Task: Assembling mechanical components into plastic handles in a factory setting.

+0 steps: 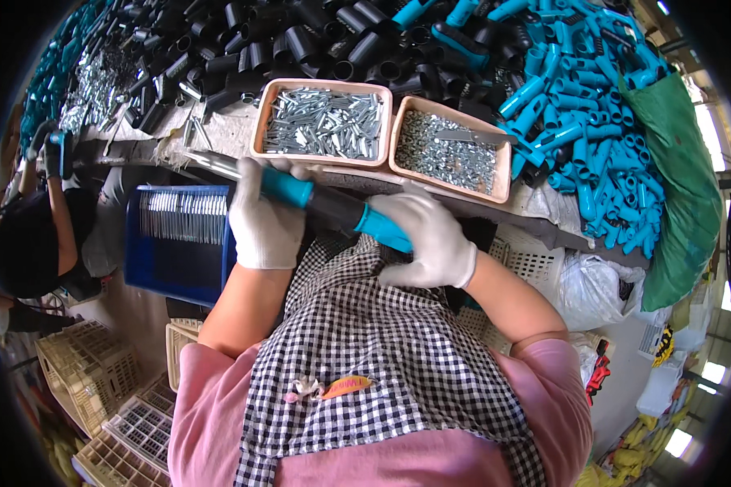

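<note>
Both of my hands wear white gloves and hold one long teal-and-black handled tool point(335, 207) slanting across in front of my apron. My left hand point(264, 223) is closed round its left part, where a narrow metal piece point(216, 165) sticks out past the glove. My right hand point(432, 242) is wrapped over the teal right end, its thumb underneath. Just beyond stand a tray point(321, 160) of slim metal pins and a tray point(451, 191) of small metal parts with a flat metal strip lying across it. The tool's exact kind cannot be made out.
Black tubes point(300, 45) and teal handles point(581, 122) are heaped across the bench, with a green sack point(678, 183) at the right. A blue bin point(164, 282) holding a row of metal blades stands left. Crates point(85, 365) sit lower left; another person point(45, 227) works at far left.
</note>
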The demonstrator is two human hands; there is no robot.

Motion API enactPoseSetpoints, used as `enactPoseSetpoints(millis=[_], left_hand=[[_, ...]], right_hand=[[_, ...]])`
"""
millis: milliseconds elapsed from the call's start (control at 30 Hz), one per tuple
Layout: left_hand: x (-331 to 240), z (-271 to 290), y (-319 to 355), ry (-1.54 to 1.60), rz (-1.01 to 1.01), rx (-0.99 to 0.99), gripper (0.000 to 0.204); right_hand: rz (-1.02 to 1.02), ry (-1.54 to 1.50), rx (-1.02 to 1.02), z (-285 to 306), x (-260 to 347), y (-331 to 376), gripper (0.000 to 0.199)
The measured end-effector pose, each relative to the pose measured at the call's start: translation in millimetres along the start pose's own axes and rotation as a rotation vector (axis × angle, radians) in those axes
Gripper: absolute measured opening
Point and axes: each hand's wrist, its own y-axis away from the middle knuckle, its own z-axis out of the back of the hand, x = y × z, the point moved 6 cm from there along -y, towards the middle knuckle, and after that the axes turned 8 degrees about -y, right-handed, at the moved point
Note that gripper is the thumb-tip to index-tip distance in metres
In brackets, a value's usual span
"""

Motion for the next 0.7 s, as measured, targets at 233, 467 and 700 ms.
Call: enactPoseSetpoints(millis=[233,467,700], left_hand=[[208.4,77.2,-34.2,0.248,0.893,-0.298,0.041],[389.3,126.3,-46.4,-0.055,1.161,0.112,0.036],[392.7,130.6,-65.4,0.051,1.106,0.408,0.041]], right_hand=[[-1.241,-1.331,-0.323,-45.7,-88.2,72.8,0.042],[-1.531,-1.298,-0.508,-148.9,-196.4,140.8,0.015],[-1.335,-1.023,-0.264,-174.8,-236.4,151.1,0.014]])
